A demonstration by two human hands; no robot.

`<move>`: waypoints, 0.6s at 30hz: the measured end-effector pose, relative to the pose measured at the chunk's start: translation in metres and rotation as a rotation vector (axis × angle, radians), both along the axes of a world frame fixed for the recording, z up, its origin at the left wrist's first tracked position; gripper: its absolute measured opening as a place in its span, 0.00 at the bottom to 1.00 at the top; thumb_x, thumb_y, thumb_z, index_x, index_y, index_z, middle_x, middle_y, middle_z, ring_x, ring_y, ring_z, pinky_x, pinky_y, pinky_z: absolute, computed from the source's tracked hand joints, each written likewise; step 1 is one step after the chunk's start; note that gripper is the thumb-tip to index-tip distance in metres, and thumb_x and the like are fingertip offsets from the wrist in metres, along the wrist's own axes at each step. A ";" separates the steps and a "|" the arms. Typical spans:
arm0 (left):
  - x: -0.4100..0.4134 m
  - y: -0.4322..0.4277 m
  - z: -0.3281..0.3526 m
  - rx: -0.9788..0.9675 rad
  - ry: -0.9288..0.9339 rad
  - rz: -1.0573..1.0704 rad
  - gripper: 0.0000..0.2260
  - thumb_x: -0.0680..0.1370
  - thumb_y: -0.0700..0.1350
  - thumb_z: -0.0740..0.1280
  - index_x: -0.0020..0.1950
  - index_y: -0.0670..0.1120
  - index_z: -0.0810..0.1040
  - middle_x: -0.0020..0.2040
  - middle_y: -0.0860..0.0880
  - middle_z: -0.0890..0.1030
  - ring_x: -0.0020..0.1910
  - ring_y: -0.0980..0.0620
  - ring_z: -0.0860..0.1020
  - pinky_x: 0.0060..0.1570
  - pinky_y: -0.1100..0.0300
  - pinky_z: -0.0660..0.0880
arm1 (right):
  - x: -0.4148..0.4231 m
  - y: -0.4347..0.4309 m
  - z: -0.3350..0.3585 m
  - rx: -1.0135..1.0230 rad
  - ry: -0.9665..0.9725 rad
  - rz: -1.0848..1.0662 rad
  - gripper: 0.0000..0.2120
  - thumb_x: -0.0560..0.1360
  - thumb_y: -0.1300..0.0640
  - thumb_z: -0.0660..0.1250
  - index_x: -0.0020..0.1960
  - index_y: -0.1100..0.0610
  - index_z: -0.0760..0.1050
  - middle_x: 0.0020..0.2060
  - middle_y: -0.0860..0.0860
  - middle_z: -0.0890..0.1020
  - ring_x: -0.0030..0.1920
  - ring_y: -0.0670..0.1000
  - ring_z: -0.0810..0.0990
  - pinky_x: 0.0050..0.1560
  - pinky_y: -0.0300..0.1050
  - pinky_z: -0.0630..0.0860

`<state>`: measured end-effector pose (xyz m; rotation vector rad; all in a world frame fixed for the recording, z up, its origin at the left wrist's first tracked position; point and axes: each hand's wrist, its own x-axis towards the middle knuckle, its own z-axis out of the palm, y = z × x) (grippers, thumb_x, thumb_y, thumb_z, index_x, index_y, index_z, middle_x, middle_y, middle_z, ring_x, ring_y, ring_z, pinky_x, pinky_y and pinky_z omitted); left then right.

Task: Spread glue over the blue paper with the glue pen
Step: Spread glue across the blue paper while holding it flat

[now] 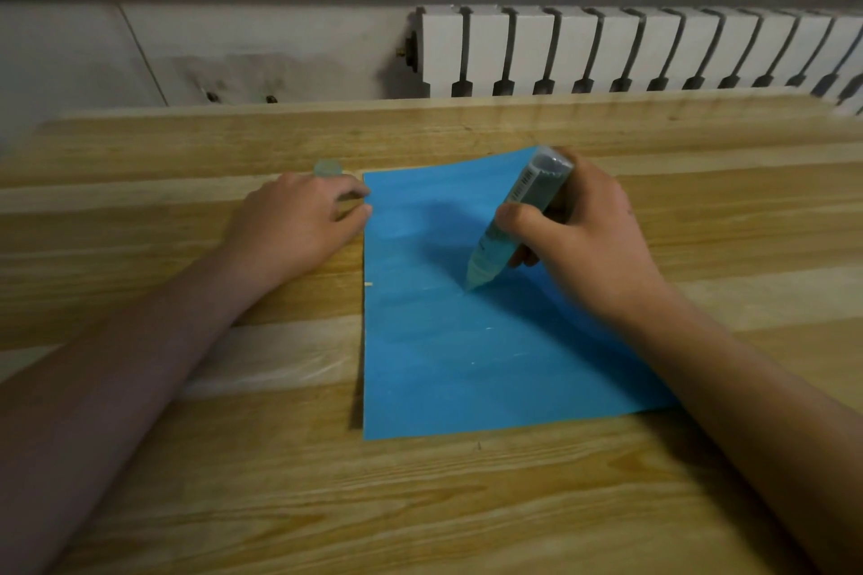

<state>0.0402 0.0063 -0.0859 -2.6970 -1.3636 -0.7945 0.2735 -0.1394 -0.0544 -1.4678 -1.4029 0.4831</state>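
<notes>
A blue paper (443,355) lies flat on the wooden table (233,481), a little right of centre. My right hand (593,243) grips a translucent glue pen (518,215), tilted with its tip down and touching the paper near the middle. My left hand (299,224) rests on the table at the paper's upper left corner, its fingertips touching the paper's edge. Faint pale streaks show on the lower part of the sheet.
A small translucent cap (328,167) sits on the table just behind my left hand. A white radiator (630,51) stands against the wall beyond the table's far edge. Bare wood surrounds the paper.
</notes>
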 end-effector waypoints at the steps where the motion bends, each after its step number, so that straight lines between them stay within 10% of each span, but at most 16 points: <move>1: 0.000 0.000 0.000 -0.003 0.003 0.001 0.15 0.77 0.57 0.62 0.61 0.56 0.79 0.40 0.49 0.78 0.46 0.42 0.78 0.41 0.53 0.72 | 0.000 0.000 0.000 0.000 0.002 -0.001 0.12 0.70 0.51 0.70 0.47 0.58 0.74 0.41 0.56 0.85 0.37 0.54 0.85 0.36 0.49 0.85; 18: -0.001 0.004 -0.004 0.016 -0.005 0.004 0.15 0.77 0.57 0.63 0.60 0.56 0.79 0.36 0.53 0.73 0.44 0.44 0.79 0.38 0.55 0.70 | 0.005 0.001 0.000 0.034 0.018 0.015 0.11 0.69 0.52 0.69 0.46 0.57 0.73 0.39 0.56 0.84 0.37 0.56 0.84 0.32 0.40 0.80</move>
